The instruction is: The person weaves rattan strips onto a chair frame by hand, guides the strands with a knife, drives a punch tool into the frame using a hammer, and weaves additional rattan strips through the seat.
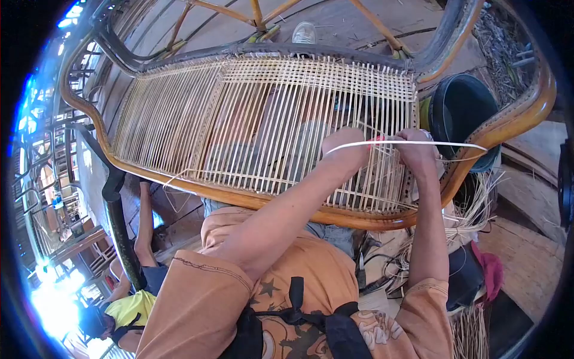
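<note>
Cane strip (412,143), pale and flat, runs level across the right part of the view, stretched between the two hands above the near right corner of a woven seat panel. Nearest the camera are the person's orange shirt (239,287) and a black harness strap (296,311) on the chest, with both bare forearms reaching up and away from them. The left hand (347,149) lies on the weave with its fingers pressed into the strands, one end of the strip at its fingertips; whether they pinch it I cannot tell. The right hand (418,152) sits just beside it, near the frame's right rail, fingers closed together around the strip, whose free end passes on to the right over a dark bucket (463,113). Below the right arm, loose cane bundles (472,209) lie on the floor beside a pink cloth (490,269). The hands work on a curved wooden chair frame (239,197), whose near rail crosses the picture just beyond the person's shoulders. Inside it, the woven panel (251,119) shows many pale strands running near to far, with crosswise strands only at the far edge and the right side. Farther off lies a plank floor (359,24). At lower left, another person in a yellow shirt (134,308) sits well apart.
</note>
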Action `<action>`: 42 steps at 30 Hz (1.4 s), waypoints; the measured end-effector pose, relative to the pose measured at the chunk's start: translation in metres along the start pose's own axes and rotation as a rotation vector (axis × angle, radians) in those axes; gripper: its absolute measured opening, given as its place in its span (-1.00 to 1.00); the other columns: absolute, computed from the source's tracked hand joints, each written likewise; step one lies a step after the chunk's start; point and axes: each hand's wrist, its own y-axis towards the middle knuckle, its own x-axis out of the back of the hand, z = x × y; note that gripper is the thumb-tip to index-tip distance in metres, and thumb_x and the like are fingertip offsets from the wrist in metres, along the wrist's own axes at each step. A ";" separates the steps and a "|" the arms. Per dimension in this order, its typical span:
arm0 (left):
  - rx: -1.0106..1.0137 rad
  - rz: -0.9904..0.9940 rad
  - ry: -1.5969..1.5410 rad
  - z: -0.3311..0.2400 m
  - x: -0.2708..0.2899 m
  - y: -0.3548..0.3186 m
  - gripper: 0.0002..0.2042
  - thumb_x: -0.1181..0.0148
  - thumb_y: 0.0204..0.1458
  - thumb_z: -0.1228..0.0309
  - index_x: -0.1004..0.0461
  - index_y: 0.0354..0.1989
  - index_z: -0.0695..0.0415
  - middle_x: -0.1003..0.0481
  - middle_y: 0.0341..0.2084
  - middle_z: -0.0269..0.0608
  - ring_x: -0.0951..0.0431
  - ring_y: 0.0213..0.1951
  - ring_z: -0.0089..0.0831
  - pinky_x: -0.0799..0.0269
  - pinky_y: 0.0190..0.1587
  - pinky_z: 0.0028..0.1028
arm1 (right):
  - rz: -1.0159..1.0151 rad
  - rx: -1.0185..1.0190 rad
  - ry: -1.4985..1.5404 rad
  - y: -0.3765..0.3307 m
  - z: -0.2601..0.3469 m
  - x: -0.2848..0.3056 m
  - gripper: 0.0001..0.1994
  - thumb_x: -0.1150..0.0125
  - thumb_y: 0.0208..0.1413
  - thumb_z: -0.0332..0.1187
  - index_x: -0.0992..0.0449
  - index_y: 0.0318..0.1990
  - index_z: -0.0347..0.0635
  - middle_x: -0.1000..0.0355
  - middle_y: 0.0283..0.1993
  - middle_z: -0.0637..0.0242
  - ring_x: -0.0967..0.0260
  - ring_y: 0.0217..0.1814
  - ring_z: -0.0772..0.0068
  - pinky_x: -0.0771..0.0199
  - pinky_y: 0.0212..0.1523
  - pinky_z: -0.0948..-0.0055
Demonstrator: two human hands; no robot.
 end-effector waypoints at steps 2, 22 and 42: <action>-0.006 -0.074 -0.108 0.008 -0.003 -0.001 -0.81 -0.21 -0.11 0.28 -0.62 -0.35 0.06 -0.59 -0.33 -0.12 -0.62 -0.28 -0.22 -0.53 -0.17 -0.27 | -0.040 0.000 0.122 -0.009 0.001 -0.004 -0.77 -0.15 0.01 -0.30 -0.55 -0.48 -0.33 -0.37 -0.71 0.28 -0.35 -0.70 0.51 -0.34 -0.61 0.46; -0.103 -0.092 -0.440 0.016 0.007 0.005 -0.85 -0.11 -0.11 0.40 -0.56 -0.50 0.20 -0.56 -0.50 0.05 -0.60 -0.39 -0.21 -0.51 -0.27 -0.29 | -0.032 0.080 -0.042 -0.003 -0.001 0.003 -0.74 -0.05 -0.06 -0.26 -0.53 -0.46 -0.32 -0.46 -0.52 0.02 -0.49 -0.45 0.11 -0.46 -0.33 0.22; -0.114 -0.302 -0.333 0.026 -0.014 -0.007 -0.79 -0.03 -0.05 0.36 -0.56 -0.48 0.20 -0.53 -0.54 0.04 -0.56 -0.47 -0.10 -0.47 -0.31 -0.20 | -0.014 0.082 -0.127 -0.005 0.008 -0.006 -0.74 -0.03 -0.04 -0.22 -0.55 -0.36 -0.20 -0.49 -0.33 0.00 -0.44 -0.24 -0.04 -0.41 -0.19 0.15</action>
